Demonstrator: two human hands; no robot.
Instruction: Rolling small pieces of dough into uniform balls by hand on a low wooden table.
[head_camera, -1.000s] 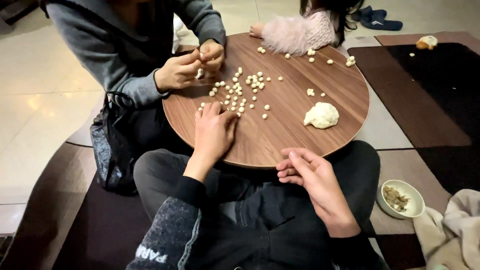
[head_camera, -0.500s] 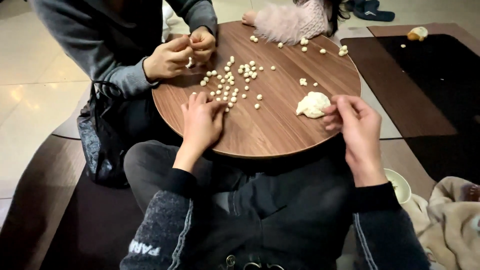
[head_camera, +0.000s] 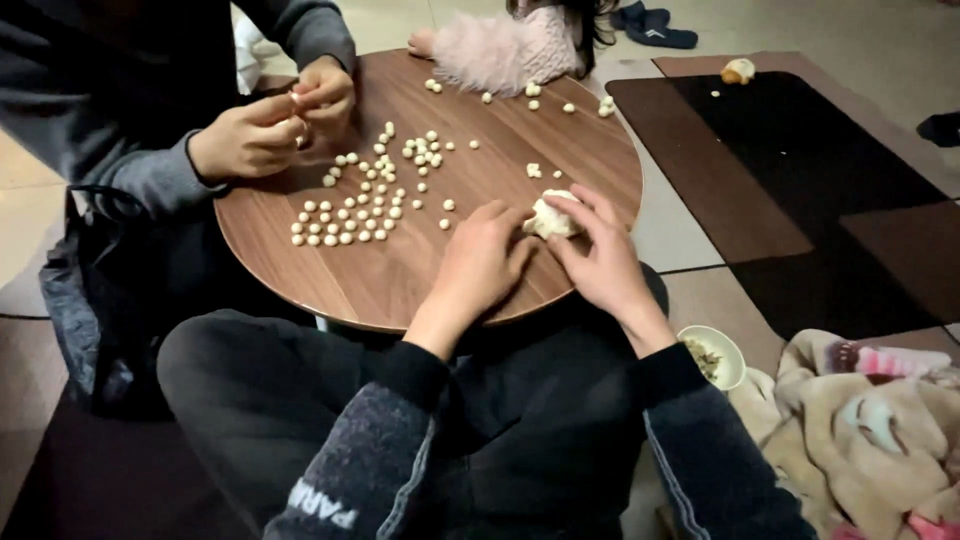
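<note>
Dough between both hands

Dough lump (head_camera: 551, 217) at near right edge of round surface (head_camera: 400, 275), pinched from two sides: left hand (head_camera: 482, 262) closing on its left, right hand (head_camera: 603, 258) curled over its right. Small dough balls (head_camera: 365, 205) scattered well left. Another person's hands (head_camera: 268, 125) at far edge.

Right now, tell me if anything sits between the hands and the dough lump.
Nothing visible does. The left hand and right hand both touch the dough lump on the round wooden table; the small dough balls lie off to the left.
</note>
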